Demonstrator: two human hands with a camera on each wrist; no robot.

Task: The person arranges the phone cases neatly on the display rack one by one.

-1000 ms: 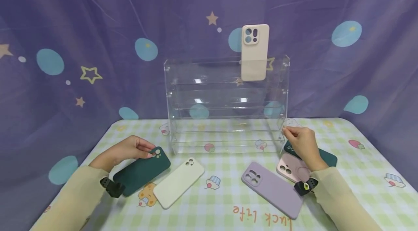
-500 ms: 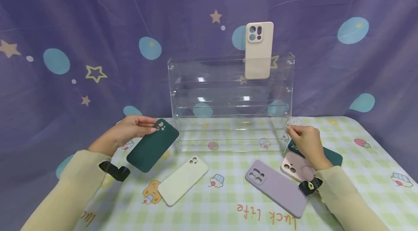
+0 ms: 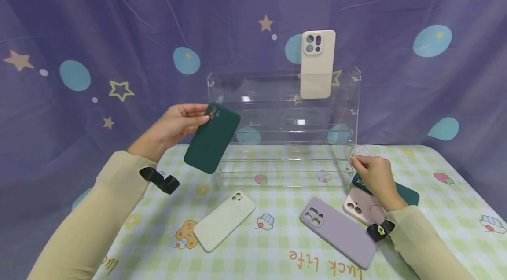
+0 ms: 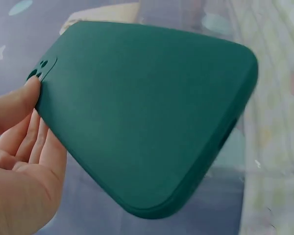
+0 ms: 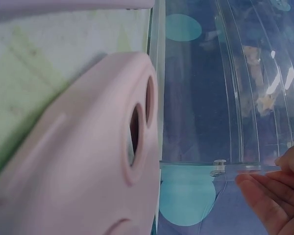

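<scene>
My left hand (image 3: 178, 123) holds a dark green phone case (image 3: 214, 139) by its camera-hole end, thumb in front and fingers behind. The case hangs tilted above the table, overlapping the left side of a clear acrylic display rack (image 3: 273, 115). In the left wrist view, its smooth back (image 4: 147, 112) fills most of the picture. With thumb and fingertips, my right hand (image 3: 376, 176) pinches the rack's right side panel near the bottom; the right wrist view shows the panel edge between thumb and fingers (image 5: 269, 200). An off-white phone case (image 3: 317, 64) stands upright in the rack's top tier.
A cream phone case (image 3: 224, 222) lies left of centre on the checked tablecloth (image 3: 269, 245). To the right lie a purple case (image 3: 340, 236), a pink case (image 3: 358, 205) and another dark green case (image 3: 408, 193), partly under my right arm. A purple curtain (image 3: 130, 16) hangs behind.
My left hand has lifted the dark green phone case off the table area, up and rightward to the rack's left side, turning it more upright. My right hand stays at the rack.
</scene>
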